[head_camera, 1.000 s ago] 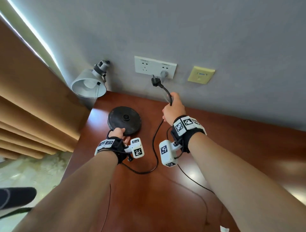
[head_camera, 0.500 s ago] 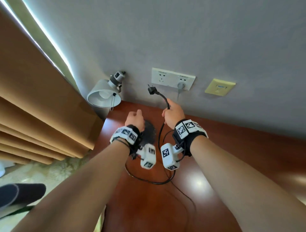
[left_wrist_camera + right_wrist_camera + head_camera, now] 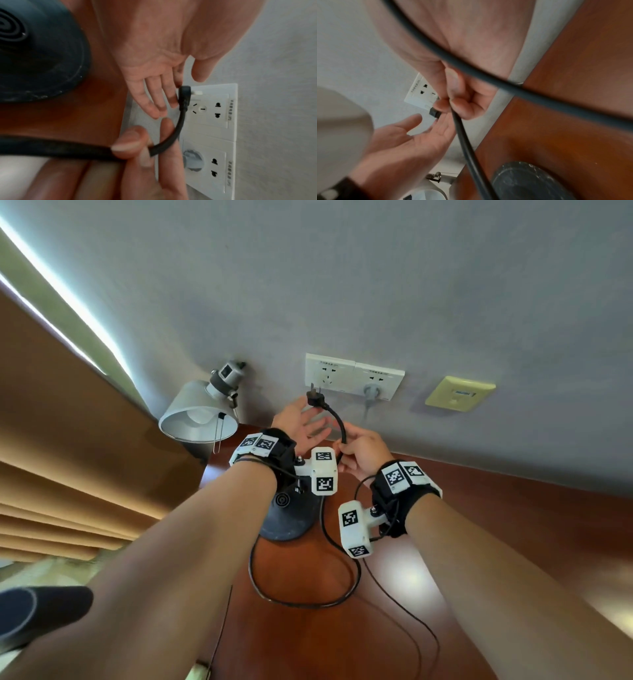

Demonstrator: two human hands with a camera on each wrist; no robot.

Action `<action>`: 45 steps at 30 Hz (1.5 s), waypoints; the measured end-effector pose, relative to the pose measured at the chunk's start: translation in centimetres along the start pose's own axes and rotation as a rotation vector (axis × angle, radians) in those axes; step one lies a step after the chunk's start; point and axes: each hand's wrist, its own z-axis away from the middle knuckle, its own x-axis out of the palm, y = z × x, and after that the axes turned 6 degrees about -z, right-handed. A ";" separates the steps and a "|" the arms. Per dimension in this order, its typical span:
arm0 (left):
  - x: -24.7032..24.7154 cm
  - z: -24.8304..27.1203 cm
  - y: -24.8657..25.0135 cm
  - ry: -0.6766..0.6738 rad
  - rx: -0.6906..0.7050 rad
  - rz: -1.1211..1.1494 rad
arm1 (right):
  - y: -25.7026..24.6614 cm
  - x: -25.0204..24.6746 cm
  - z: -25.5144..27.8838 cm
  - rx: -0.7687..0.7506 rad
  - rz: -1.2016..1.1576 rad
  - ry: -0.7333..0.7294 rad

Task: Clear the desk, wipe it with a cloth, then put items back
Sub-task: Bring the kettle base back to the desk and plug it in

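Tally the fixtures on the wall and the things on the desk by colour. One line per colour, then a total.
White: 1, the double socket panel.
Yellow: 1, the small wall plate.
Grey: 2, the lamp and the grey plug in the panel.
Black: 2, the round base and its cord.
Total: 6.

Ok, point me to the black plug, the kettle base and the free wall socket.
black plug (image 3: 315,398), head view, on its body.
kettle base (image 3: 286,518), head view, on its disc below the left wrist.
free wall socket (image 3: 205,109), left wrist view, on its faceplate.
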 end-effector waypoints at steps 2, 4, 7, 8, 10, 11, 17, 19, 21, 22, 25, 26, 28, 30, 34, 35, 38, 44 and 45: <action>0.1 -1.2 0.0 0.021 0.003 0.003 | 0.0 -0.4 -0.5 0.039 -0.086 -0.063; 0.2 -2.1 0.1 0.026 0.024 0.036 | 0.0 -0.7 -1.0 0.067 -0.142 -0.108; 0.0 -2.9 0.1 0.022 0.073 0.019 | -0.1 -1.1 -1.6 0.094 -0.161 -0.162; -0.2 -3.2 0.0 0.016 0.089 0.004 | -0.2 -1.3 -1.7 0.103 -0.141 -0.172; -0.7 -3.7 -0.2 0.014 0.133 -0.023 | -0.4 -1.7 -2.1 0.125 -0.067 -0.177; -0.8 -3.9 -0.2 0.024 0.165 -0.055 | -0.6 -1.8 -2.5 0.133 0.008 -0.160; 0.1 -4.2 -0.5 0.233 0.484 -0.685 | 0.7 -1.6 -5.2 0.023 0.611 0.142; 0.4 -4.0 -0.8 0.317 0.536 -0.859 | 1.4 -1.5 -5.5 -0.057 0.706 0.185; 0.6 -3.8 -0.9 0.387 0.596 -1.024 | 1.7 -1.6 -5.8 -0.084 0.762 0.197; 0.6 -3.7 -1.0 0.408 0.628 -1.074 | 1.6 -1.7 -5.9 -0.080 0.771 0.192; 0.8 -3.5 -1.4 0.430 0.696 -1.127 | 1.5 -2.2 -6.3 -0.062 0.763 0.188; 0.8 -3.6 -1.5 0.434 0.707 -1.130 | 1.4 -2.4 -6.4 -0.058 0.753 0.195; 0.9 -3.7 -1.9 0.441 0.724 -1.139 | 1.2 -2.6 -6.6 -0.055 0.737 0.202; 1.0 -3.7 -2.1 0.438 0.742 -1.148 | 0.9 -2.7 -6.6 -0.054 0.731 0.203; 0.8 -4.0 -2.1 0.428 0.772 -1.176 | 0.4 -2.6 -6.4 -0.115 0.625 0.194; 0.7 -4.1 -2.1 0.426 0.787 -1.186 | 0.3 -2.4 -6.4 -0.142 0.610 0.194; 0.8 -4.0 -1.8 0.426 0.820 -1.212 | 0.1 -2.0 -6.5 -0.215 0.573 0.223; 1.1 -4.2 -0.8 0.412 0.797 -1.328 | -1.2 -1.1 -7.3 -0.299 0.561 0.319; 1.2 -4.3 -0.5 0.409 0.788 -1.347 | -1.3 -1.1 -7.4 -0.314 0.584 0.342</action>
